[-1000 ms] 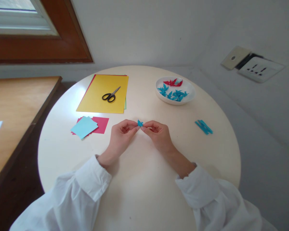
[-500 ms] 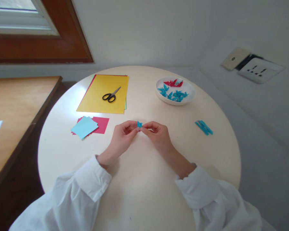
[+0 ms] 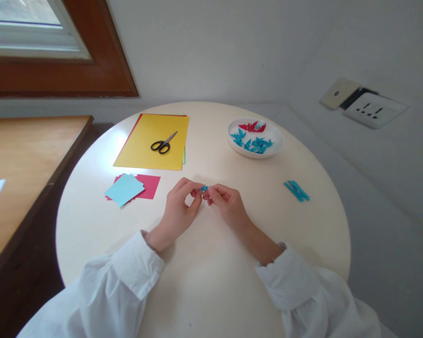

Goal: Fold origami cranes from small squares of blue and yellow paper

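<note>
Above the middle of the table, a small blue origami crane [image 3: 204,188] is between my two hands; fingers partly cover it. My right hand [image 3: 228,202] pinches its right side between thumb and index finger. On the left side, the fingertips of my left hand [image 3: 182,204] press against the crane, and the left thumb is bent below with a gap under the index finger. Beyond my hands to the right, a white plate [image 3: 280,149] holds several blue and red origami cranes [image 3: 253,127].
Black-handled scissors [image 3: 164,143] lie on a yellow paper sheet [image 3: 134,152] at the back left. Nearer are light blue paper squares [image 3: 124,190] over red ones [image 3: 151,186]. Blue folded strips [image 3: 296,191] lie on the right of the round table [image 3: 204,300].
The blue crane has turned and sits flatter between my fingers. My left thumb has dropped away from it. The whole view has shifted slightly, with the table a little lower.
</note>
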A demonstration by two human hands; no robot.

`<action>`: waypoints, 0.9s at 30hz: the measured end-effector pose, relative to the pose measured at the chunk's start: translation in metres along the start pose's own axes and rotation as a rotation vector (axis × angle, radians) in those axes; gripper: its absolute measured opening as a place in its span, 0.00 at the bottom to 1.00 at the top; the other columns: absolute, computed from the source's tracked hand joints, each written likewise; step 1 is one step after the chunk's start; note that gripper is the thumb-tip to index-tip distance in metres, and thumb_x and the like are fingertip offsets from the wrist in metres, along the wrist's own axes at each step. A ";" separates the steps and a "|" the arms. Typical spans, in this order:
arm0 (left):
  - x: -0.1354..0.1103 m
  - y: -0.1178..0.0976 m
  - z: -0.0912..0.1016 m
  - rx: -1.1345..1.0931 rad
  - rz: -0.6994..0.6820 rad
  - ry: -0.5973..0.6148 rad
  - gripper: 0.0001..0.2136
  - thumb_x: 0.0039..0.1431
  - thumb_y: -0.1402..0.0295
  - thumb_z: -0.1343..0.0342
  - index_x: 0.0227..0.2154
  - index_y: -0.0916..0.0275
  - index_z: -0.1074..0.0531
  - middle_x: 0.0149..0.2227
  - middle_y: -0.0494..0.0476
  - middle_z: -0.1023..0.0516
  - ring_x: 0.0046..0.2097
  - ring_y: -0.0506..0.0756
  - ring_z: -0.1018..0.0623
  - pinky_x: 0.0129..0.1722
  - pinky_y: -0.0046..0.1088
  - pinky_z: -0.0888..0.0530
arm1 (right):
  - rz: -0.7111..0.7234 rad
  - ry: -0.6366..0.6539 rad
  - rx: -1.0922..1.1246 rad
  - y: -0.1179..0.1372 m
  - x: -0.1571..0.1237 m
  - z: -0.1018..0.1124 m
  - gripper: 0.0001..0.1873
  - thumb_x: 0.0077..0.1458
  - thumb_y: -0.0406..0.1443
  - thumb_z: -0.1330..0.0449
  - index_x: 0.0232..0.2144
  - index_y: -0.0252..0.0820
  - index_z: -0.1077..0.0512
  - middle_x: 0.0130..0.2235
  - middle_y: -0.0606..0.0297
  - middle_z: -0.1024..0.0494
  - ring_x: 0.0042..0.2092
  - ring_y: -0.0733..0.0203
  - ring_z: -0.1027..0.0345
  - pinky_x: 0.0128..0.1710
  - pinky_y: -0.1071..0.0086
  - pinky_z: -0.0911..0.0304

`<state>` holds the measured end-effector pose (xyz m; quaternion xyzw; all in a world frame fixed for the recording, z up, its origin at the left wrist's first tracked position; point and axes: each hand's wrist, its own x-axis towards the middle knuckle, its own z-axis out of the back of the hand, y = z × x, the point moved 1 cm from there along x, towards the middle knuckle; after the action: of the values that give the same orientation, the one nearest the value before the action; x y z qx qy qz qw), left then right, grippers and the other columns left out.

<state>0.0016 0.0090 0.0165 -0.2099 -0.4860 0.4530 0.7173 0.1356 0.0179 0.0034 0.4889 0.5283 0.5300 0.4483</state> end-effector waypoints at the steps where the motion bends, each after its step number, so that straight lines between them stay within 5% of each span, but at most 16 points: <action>1: 0.000 0.000 0.000 0.019 -0.021 0.003 0.09 0.51 0.80 0.51 0.29 0.61 0.29 0.26 0.51 0.31 0.29 0.50 0.30 0.27 0.24 0.34 | -0.032 0.010 0.043 -0.001 0.001 0.000 0.16 0.45 0.48 0.40 0.21 0.41 0.28 0.24 0.65 0.25 0.26 0.65 0.36 0.28 0.69 0.38; 7: -0.003 0.000 0.000 0.088 -0.092 -0.008 0.09 0.54 0.79 0.51 0.33 0.61 0.28 0.27 0.52 0.32 0.29 0.49 0.30 0.27 0.23 0.32 | -0.150 0.020 0.190 -0.006 0.002 0.000 0.17 0.41 0.50 0.36 0.22 0.41 0.26 0.25 0.65 0.25 0.28 0.65 0.34 0.30 0.70 0.38; 27: -0.005 0.003 -0.004 0.062 -0.099 0.015 0.07 0.55 0.74 0.47 0.35 0.63 0.25 0.39 0.61 0.24 0.40 0.54 0.24 0.40 0.28 0.27 | -0.225 -0.083 0.334 -0.004 0.004 0.001 0.09 0.34 0.37 0.33 0.23 0.42 0.25 0.26 0.69 0.24 0.29 0.68 0.33 0.32 0.72 0.35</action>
<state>0.0031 0.0072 0.0099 -0.1667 -0.4762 0.4304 0.7485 0.1362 0.0224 -0.0003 0.5157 0.6412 0.3612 0.4387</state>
